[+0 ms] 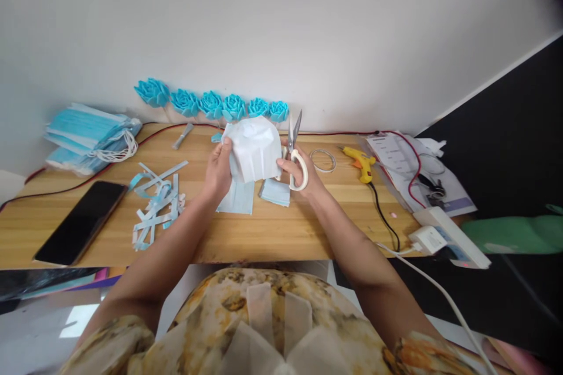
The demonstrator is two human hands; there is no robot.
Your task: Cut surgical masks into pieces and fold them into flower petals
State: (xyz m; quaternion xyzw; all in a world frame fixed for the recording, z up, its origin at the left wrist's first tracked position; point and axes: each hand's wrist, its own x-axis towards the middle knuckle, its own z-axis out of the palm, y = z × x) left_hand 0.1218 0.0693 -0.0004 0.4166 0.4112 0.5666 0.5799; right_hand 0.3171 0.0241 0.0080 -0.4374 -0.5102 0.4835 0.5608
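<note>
My left hand [220, 169] is closed on the left edge of a pale, pleated face mask sheet [255, 149], spread out above the table. At its right edge my right hand [303, 173] also pinches the sheet. That same hand carries scissors [298, 170] with white handles, their blades parted and pointing up toward the wall. Below the held sheet lie a flat light-blue sheet [237, 198] and a small stack of folded blue pieces [275, 192]. Cut strips [156, 205] are heaped left of my left forearm.
Several blue flowers [211, 105] line the wall. A pile of masks [90, 132] and a black phone [81, 222] lie on the left. On the right are a wire ring [322, 160], a yellow glue gun [361, 164], papers [396, 164] and a power strip [455, 237] with cords.
</note>
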